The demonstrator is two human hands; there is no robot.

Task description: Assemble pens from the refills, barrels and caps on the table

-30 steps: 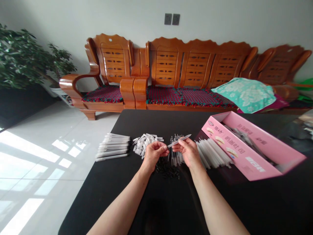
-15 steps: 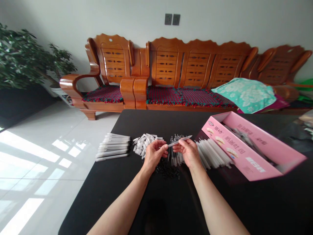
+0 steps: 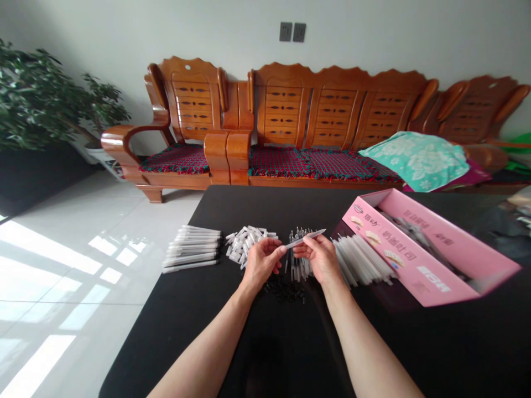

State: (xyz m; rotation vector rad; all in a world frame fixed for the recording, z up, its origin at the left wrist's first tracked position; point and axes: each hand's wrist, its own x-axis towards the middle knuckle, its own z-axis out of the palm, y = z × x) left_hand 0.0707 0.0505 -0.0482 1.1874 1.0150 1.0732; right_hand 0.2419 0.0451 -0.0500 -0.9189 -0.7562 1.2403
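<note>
A thin whitish pen (image 3: 296, 242) is held slanting above the table, its pointed end up to the right. My left hand (image 3: 263, 261) pinches its lower left end, and my right hand (image 3: 321, 258) grips it nearer the tip. White caps (image 3: 244, 244) lie in a heap just left of my left hand. Under and behind my hands are thin refills (image 3: 299, 267). Small black parts (image 3: 286, 292) are scattered nearer me. Clear white tubes (image 3: 362, 260) lie to the right of my right hand. White pens (image 3: 193, 249) with dark ends form a row at the left.
A pink box (image 3: 409, 257) with contents I cannot make out stands at the right of the black table (image 3: 174, 342). Behind are wooden seats (image 3: 286, 116) with a teal cloth (image 3: 418, 160). Plants (image 3: 45, 105) stand at the back left.
</note>
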